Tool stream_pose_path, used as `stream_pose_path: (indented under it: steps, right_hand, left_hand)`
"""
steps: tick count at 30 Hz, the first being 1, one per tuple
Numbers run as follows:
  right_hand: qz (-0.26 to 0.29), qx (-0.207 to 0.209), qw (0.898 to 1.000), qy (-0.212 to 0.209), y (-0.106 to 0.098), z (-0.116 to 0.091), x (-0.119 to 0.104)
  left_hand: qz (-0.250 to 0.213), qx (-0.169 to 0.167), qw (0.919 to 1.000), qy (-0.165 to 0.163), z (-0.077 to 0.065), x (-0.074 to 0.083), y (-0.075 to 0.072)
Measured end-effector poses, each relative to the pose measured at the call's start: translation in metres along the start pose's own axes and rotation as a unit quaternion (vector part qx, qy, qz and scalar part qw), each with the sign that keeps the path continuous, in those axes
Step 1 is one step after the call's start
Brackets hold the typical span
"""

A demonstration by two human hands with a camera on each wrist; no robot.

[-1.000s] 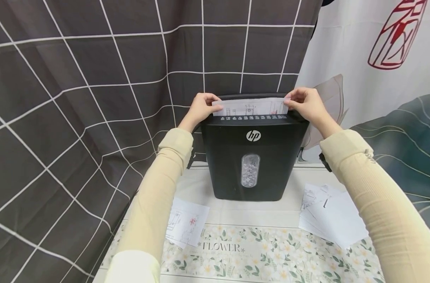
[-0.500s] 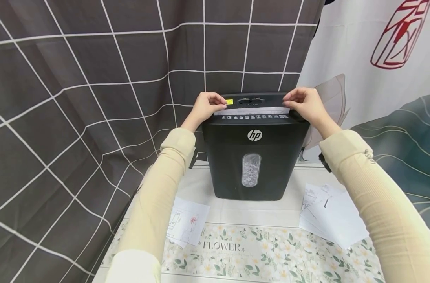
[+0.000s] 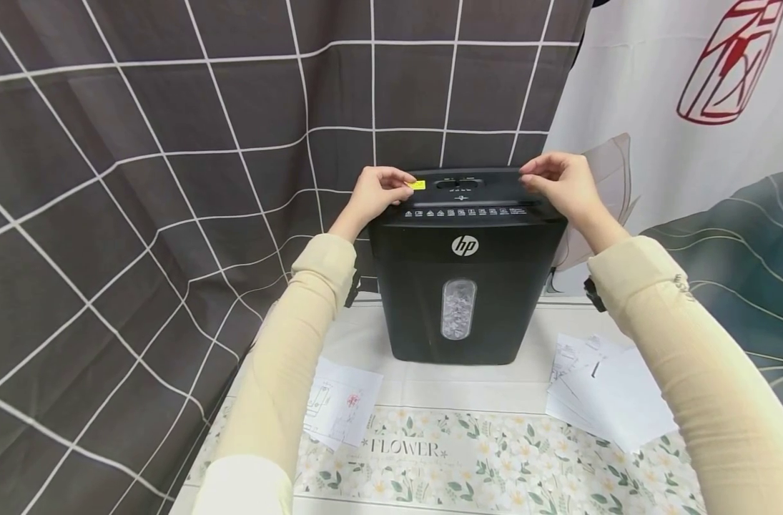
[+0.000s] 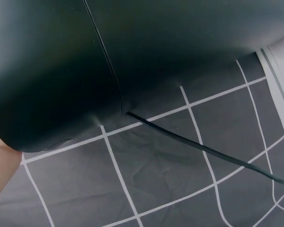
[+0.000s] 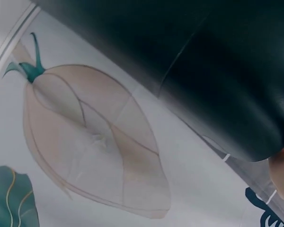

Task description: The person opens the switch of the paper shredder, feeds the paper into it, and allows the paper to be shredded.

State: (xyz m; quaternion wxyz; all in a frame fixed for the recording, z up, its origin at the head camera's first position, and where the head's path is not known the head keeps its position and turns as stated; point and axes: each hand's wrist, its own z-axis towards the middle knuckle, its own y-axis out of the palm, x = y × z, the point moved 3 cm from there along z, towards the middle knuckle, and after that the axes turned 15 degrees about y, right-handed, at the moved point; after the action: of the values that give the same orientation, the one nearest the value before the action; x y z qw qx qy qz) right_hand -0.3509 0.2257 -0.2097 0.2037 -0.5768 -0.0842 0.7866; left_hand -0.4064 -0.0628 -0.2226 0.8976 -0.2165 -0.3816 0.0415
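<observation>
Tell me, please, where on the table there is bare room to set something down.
The widest bare patch of table lies before the shredder, between the left sheet and right papers; a smaller one separates shredder and left sleeve. The shredder's top is crowded, with the left hand and right hand at its ends.

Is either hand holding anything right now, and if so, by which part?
Nothing is held: the left hand and right hand are both at the top of the HP paper shredder, with nothing visibly pinched in either.
</observation>
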Motion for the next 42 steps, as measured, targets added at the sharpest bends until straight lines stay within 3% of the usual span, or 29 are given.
stream_pose_path:
  steps: [12,18,24,33,42]
  right_hand:
    - [0.121,-0.041,0.992,-0.025,0.003,-0.016,-0.011]
    - [0.189,-0.072,0.979,-0.039,0.009,-0.030,-0.014]
    - [0.250,-0.085,0.963,-0.059,0.013,-0.043,-0.019]
    - [0.238,-0.099,0.964,-0.066,0.030,-0.064,-0.009]
    - [0.208,-0.105,0.970,-0.072,0.051,-0.091,0.016]
  left_hand:
    - [-0.093,0.039,0.9941,0.040,-0.015,0.005,-0.012]
    - [-0.089,0.045,0.9943,0.038,-0.030,0.013,-0.019]
    - [-0.091,0.030,0.9939,0.054,-0.048,0.020,-0.022]
    - [-0.103,0.031,0.9912,0.077,-0.074,0.020,-0.023]
    - [-0.104,0.043,0.9916,0.064,-0.111,0.020,-0.024]
